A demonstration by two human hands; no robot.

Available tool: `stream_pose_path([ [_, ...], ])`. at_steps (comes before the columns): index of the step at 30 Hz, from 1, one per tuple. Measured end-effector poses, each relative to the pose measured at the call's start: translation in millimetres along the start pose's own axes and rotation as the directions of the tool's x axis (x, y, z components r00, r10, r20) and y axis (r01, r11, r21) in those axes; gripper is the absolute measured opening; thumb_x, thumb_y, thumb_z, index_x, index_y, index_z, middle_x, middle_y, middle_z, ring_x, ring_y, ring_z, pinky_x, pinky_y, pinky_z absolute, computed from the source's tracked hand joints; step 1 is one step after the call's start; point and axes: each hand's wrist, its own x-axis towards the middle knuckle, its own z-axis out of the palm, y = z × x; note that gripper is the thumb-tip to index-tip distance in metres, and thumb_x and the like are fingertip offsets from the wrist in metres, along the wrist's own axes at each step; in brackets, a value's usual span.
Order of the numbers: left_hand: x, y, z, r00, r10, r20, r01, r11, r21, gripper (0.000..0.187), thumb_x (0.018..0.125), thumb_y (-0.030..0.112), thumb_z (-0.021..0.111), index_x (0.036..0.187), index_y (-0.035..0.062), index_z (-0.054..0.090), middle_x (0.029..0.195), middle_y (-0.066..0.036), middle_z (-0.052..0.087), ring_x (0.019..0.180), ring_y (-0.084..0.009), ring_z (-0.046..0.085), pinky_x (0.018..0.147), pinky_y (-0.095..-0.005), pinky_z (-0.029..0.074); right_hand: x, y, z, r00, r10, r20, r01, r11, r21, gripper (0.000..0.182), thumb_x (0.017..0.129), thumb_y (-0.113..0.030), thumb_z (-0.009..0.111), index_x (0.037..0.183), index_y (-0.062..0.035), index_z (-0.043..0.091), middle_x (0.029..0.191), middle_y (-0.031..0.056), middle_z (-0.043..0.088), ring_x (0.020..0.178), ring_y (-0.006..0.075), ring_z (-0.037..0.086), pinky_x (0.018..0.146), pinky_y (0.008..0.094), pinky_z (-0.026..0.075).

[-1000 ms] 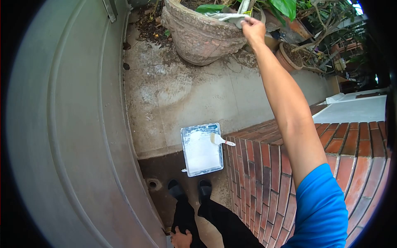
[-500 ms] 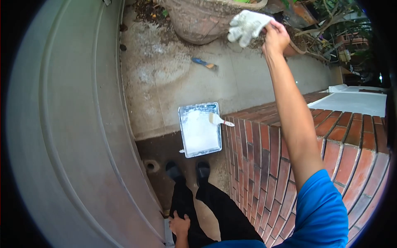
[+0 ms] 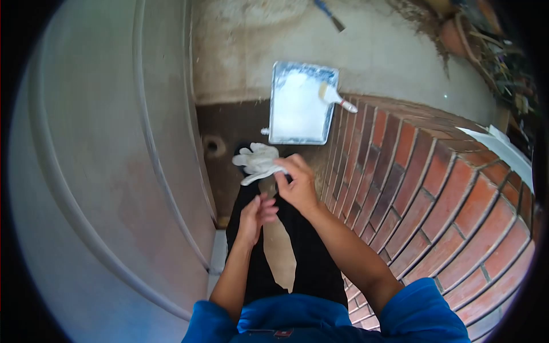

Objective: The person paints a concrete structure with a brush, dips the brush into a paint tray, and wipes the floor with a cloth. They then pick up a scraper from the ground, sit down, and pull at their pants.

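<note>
On the near side of the paint tray, your right hand is pinching the white glove, whose fingers are pointing left, while your left hand is hanging open, farther from the tray.

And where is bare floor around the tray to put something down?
Bare floor lies between blue brush and debris, and, drain hole aside, between tray and grey panel. It is crowded where the white brush nears the brick wall, and around the left hand, right hand and glove.
</note>
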Motion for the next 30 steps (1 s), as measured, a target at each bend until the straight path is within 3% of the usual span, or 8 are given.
stream_pose_path([
  [1, 10, -4, 0, 0.995, -0.007, 0.097, 0.035, 0.959, -0.283, 0.047, 0.101, 0.039, 0.047, 0.13, 0.0029, 0.056, 0.113, -0.012, 0.065, 0.106, -0.0224, 0.063, 0.089, -0.0359, 0.052, -19, 9, 12, 0.995, -0.019, 0.095, 0.021, 1.0, -0.013, 0.024, 0.076, 0.003, 0.066, 0.099, -0.0024, 0.069, 0.084, 0.0134, 0.058, 0.079, 0.0317, 0.061, 0.069, 0.0367, 0.051],
  [4, 43, -32, -2, 0.99, 0.065, -0.125, -0.122, 0.841, -0.526, 0.039, 0.101, 0.035, 0.048, 0.116, 0.0005, 0.06, 0.106, -0.01, 0.067, 0.096, -0.0214, 0.066, 0.085, -0.0338, 0.054, -76, 24, 39, 0.939, -0.022, 0.342, 0.057, 0.994, -0.092, 0.022, 0.072, 0.001, 0.065, 0.093, -0.0041, 0.069, 0.085, 0.0128, 0.057, 0.083, 0.0325, 0.061, 0.077, 0.0421, 0.052],
  [7, 68, -50, -25, 0.99, -0.083, -0.117, 0.014, 0.868, -0.496, 0.031, 0.1, 0.03, 0.051, 0.112, 0.0033, 0.061, 0.103, -0.011, 0.067, 0.092, -0.0221, 0.066, 0.082, -0.0329, 0.053, -116, 55, 58, 0.862, 0.036, 0.506, 0.062, 0.982, -0.176, 0.018, 0.072, 0.0, 0.063, 0.09, -0.0045, 0.068, 0.086, 0.0138, 0.057, 0.087, 0.0348, 0.062, 0.087, 0.0447, 0.052],
  [11, 127, -92, -58, 0.978, -0.056, -0.203, -0.006, 0.955, -0.296, 0.029, 0.099, 0.025, 0.054, 0.116, 0.0023, 0.057, 0.101, -0.012, 0.067, 0.088, -0.0247, 0.067, 0.078, -0.038, 0.055, -140, 103, 86, 0.791, 0.18, 0.585, -0.051, 0.972, -0.229, 0.016, 0.073, 0.0, 0.063, 0.089, -0.0048, 0.066, 0.087, 0.0156, 0.057, 0.091, 0.0384, 0.061, 0.091, 0.0464, 0.05],
  [12, 145, -96, -60, 0.968, -0.046, -0.246, -0.017, 0.969, -0.248, 0.028, 0.099, 0.024, 0.054, 0.115, 0.0023, 0.057, 0.099, -0.012, 0.067, 0.086, -0.0244, 0.067, 0.076, -0.0377, 0.055, -141, 114, 92, 0.831, 0.14, 0.539, -0.031, 0.978, -0.206, 0.016, 0.074, 0.002, 0.062, 0.089, -0.0029, 0.065, 0.089, 0.0154, 0.059, 0.09, 0.0375, 0.06, 0.078, 0.0449, 0.051],
  [20, 281, -92, -104, 0.941, 0.157, -0.3, -0.151, 0.988, 0.041, 0.026, 0.093, 0.016, 0.064, 0.113, 0.0003, 0.062, 0.096, -0.01, 0.07, 0.083, -0.0186, 0.067, 0.073, -0.0323, 0.053, -129, 160, 111, 0.844, 0.31, 0.438, -0.233, 0.947, -0.221, 0.036, 0.084, -0.004, 0.062, 0.121, -0.0023, 0.06, 0.107, 0.0195, 0.061, 0.099, 0.0402, 0.06, 0.085, 0.0424, 0.051],
  [23, 324, -77, -108, 0.864, 0.408, -0.296, -0.195, 0.812, 0.551, 0.03, 0.086, 0.014, 0.071, 0.112, -0.0007, 0.066, 0.089, -0.009, 0.072, 0.078, -0.0163, 0.067, 0.073, -0.0307, 0.053, -134, 170, 105, 0.825, 0.31, 0.472, -0.229, 0.948, -0.222, 0.035, 0.084, -0.003, 0.065, 0.118, -0.0014, 0.061, 0.097, 0.0173, 0.062, 0.087, 0.0341, 0.064, 0.075, 0.0389, 0.052],
  [30, 385, -35, -77, 0.651, 0.726, -0.222, -0.416, 0.586, 0.695, 0.021, 0.078, 0.009, 0.076, 0.097, 0.001, 0.074, 0.085, -0.013, 0.07, 0.076, -0.0219, 0.068, 0.073, -0.0349, 0.053, -119, 173, 110, 0.771, 0.367, 0.519, -0.24, 0.924, -0.297, 0.03, 0.087, -0.006, 0.062, 0.117, -0.0013, 0.061, 0.094, 0.0177, 0.062, 0.09, 0.0372, 0.063, 0.079, 0.044, 0.052],
])
